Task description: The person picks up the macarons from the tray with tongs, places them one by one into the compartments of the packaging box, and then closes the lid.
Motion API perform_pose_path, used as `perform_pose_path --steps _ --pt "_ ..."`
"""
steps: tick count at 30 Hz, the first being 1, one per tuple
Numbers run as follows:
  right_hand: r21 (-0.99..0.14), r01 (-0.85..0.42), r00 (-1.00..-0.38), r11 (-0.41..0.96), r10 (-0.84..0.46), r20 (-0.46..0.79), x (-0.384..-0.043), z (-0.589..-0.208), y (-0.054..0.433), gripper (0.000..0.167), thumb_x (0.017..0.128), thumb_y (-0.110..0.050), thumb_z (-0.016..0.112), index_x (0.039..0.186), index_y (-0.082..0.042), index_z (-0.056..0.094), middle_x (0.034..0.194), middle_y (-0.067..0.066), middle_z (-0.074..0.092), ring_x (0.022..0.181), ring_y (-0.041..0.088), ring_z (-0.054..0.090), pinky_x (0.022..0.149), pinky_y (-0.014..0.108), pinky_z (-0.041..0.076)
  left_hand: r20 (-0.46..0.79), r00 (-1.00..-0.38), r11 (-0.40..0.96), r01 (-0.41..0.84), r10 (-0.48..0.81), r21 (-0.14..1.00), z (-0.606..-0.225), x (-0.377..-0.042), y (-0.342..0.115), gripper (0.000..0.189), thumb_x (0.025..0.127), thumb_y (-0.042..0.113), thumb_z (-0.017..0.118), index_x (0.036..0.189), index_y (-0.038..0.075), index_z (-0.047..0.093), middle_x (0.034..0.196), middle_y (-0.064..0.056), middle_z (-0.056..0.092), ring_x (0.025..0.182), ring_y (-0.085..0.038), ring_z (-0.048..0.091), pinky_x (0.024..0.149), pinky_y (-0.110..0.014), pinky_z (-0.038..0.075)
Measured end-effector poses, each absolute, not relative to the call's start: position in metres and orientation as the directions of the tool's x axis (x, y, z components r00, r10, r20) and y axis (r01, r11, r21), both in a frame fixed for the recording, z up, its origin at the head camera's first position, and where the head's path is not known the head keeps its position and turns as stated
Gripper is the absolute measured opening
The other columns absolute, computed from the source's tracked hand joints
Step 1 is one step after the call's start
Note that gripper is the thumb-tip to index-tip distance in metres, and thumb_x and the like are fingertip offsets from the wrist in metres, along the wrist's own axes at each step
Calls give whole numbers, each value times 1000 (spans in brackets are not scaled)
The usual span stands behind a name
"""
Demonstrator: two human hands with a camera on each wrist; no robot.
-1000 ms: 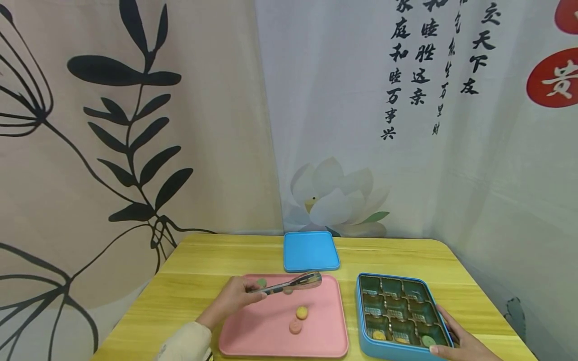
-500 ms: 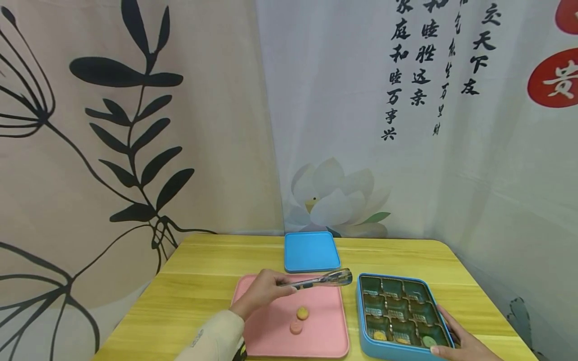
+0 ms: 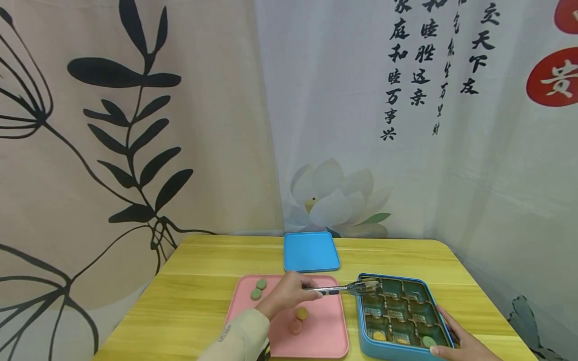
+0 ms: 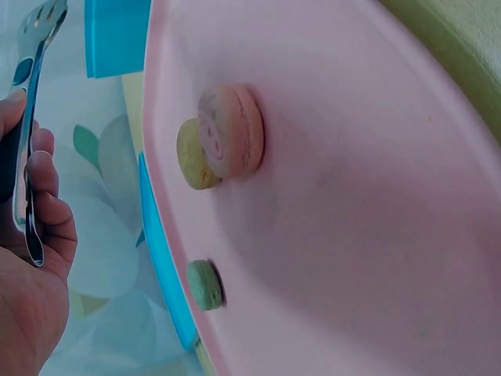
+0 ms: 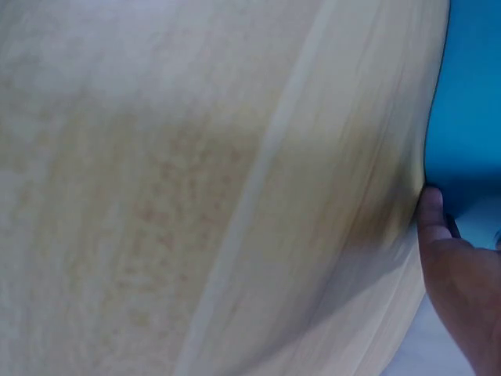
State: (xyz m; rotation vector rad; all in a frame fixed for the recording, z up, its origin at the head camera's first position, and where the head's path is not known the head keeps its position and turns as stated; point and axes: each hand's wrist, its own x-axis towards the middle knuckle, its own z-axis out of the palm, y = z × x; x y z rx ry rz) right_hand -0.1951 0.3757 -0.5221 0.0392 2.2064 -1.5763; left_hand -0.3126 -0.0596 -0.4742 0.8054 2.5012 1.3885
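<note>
My left hand (image 3: pixel 291 293) grips metal tongs (image 3: pixel 347 288), seen side-on in the left wrist view. The head of the tongs overlaps the far left corner of a blue box (image 3: pixel 395 348); I cannot tell whether a macaron is between its tips. Below the left arm lies a pink tray (image 3: pixel 325 341) bearing a yellow macaron (image 3: pixel 302 313), a pink macaron (image 3: pixel 295 327) and two green macarons (image 3: pixel 259 289). My right hand (image 3: pixel 465 341) holds the box's near right corner, thumb at the front rim, fingers along the side. The box has a dark compartmented insert (image 3: pixel 397 303).
Macarons sit in the insert's front row, a yellow one (image 3: pixel 378 335) at left and a green one (image 3: pixel 428 341) at right. A blue lid (image 3: pixel 311 251) lies behind the tray on the wooden table (image 3: pixel 180 296). A printed curtain (image 3: pixel 226 125) hangs behind.
My left hand has carried the tongs rightward from over the pink tray to the blue box's far left corner, uncovering the green macarons. My right hand stays on the box.
</note>
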Motion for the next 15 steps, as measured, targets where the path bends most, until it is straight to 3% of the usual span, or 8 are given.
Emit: perform_pose_path --steps 15 --pt "-909 250 -897 334 -274 -347 -194 -523 378 90 106 -28 46 148 1 -29 141 52 -13 128 71 5 93 71 35 92 -855 449 356 510 820 -477 -311 -57 7 82 21 83 80 18 77 73 9 69 66 -9 52 58 -24 40"
